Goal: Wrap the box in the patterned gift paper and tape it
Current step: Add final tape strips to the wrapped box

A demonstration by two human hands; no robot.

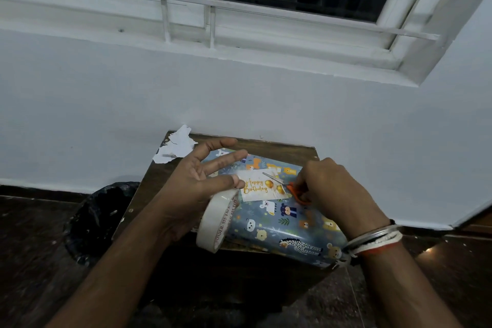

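The box lies on a small dark wooden table, covered in blue gift paper with animal prints. A white "Happy Birthday" card lies on its top face. My left hand hovers over the box's left end with fingers spread, the thumb tip touching the card's left edge. A white tape roll hangs around that thumb. My right hand grips orange-handled scissors, whose blades point left over the card's upper right corner.
Torn white paper scraps lie at the table's back left corner. A black bin stands on the dark floor left of the table. A pale wall and a barred window rise right behind the table.
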